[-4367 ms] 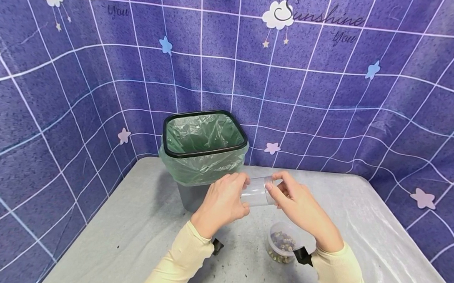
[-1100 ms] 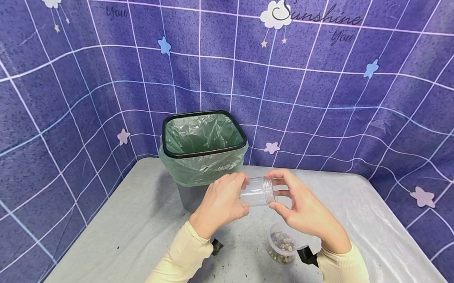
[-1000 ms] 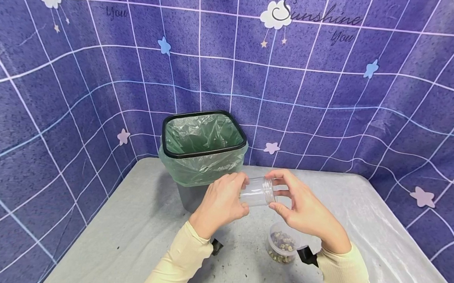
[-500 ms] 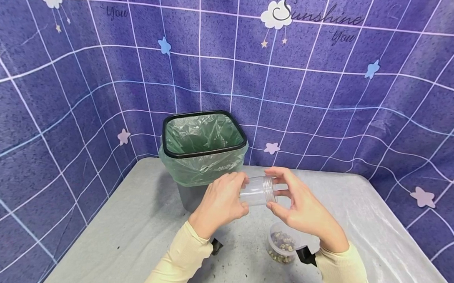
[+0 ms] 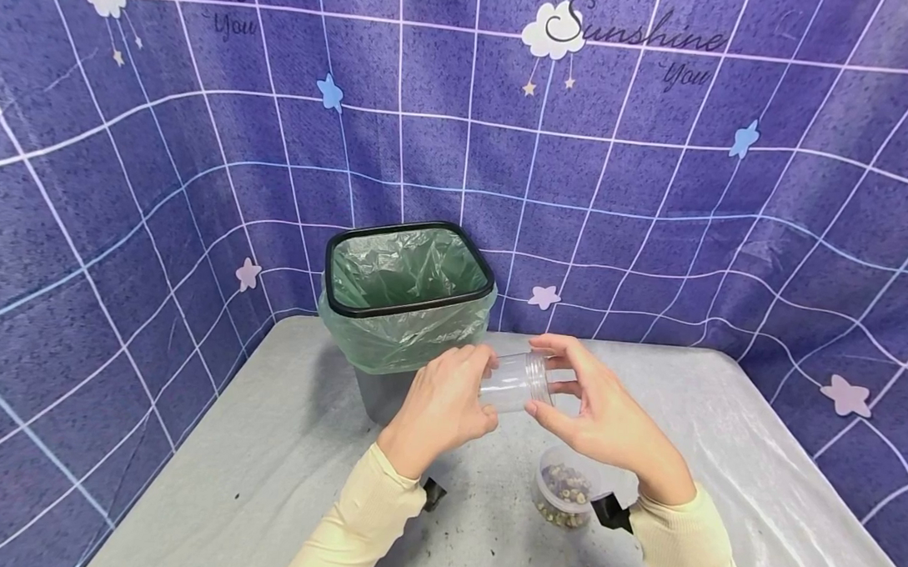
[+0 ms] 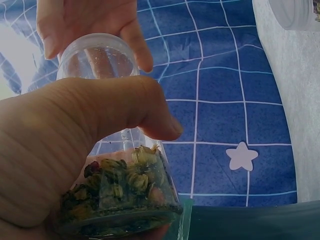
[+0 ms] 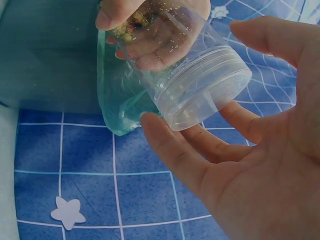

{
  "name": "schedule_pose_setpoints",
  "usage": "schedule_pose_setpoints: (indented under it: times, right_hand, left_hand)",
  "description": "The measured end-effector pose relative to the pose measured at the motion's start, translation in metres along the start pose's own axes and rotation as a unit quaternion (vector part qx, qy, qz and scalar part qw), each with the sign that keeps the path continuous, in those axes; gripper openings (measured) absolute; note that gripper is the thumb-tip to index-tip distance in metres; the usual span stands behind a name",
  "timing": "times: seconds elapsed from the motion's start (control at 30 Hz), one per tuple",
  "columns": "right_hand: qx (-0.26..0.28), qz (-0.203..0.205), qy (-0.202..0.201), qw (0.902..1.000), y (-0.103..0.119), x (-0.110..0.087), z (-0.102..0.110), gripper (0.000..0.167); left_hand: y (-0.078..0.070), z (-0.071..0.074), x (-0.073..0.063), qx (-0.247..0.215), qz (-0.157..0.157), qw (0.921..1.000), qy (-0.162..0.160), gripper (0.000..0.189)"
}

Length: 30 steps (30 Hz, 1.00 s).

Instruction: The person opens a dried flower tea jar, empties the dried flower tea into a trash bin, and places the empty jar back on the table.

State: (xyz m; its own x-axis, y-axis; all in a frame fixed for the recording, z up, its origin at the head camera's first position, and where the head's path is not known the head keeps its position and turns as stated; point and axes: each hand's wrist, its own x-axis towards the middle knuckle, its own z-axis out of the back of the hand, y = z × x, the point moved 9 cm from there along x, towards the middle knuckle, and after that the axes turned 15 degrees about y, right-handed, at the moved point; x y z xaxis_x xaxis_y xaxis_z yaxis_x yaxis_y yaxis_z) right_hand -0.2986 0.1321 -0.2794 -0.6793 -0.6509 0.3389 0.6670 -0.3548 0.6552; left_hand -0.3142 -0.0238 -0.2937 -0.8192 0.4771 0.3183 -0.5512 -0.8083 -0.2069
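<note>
My left hand (image 5: 446, 400) grips a clear plastic jar (image 5: 506, 384), tilted on its side, above the table and in front of the bin. Dried flower buds (image 6: 120, 185) lie toward the jar's base in the left wrist view. My right hand (image 5: 596, 405) is around the jar's ridged, translucent top end (image 7: 210, 90). Its fingers are spread and slightly bent, with the thumb tip right at the rim in the head view. In the right wrist view, gaps show between that hand and the jar. Part of the jar is hidden behind my left hand.
A grey bin (image 5: 378, 393) with a green liner (image 5: 415, 336) and black rim (image 5: 410, 309) stands behind my left hand. Below my right hand sits a round clear tub (image 5: 564, 488) of dried buds. Dark crumbs dot the grey tabletop (image 5: 268, 444). Purple cloth hangs around.
Over four seconds ago my right fingers gripped the jar's end; now they are spread around it. In the last second my right thumb has moved slightly left. My left hand stays put.
</note>
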Motion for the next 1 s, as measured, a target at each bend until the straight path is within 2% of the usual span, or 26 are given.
schedule_pose_setpoints:
  times: [0.33, 0.63, 1.0]
  right_hand:
    - [-0.007, -0.020, -0.007, 0.9997, -0.005, -0.001, 0.001, 0.063]
    - [-0.015, -0.070, -0.025, 0.9971, -0.012, -0.002, 0.005, 0.047]
    - [-0.036, -0.107, -0.043, 0.9927, -0.017, -0.002, 0.007, 0.035]
  left_hand:
    - [0.000, -0.001, 0.000, -0.004, 0.000, 1.0000, 0.001, 0.050]
    - [0.001, -0.002, 0.001, -0.005, 0.001, 1.0000, 0.005, 0.050]
    - [0.001, -0.004, 0.002, -0.002, 0.003, 1.0000, 0.008, 0.050]
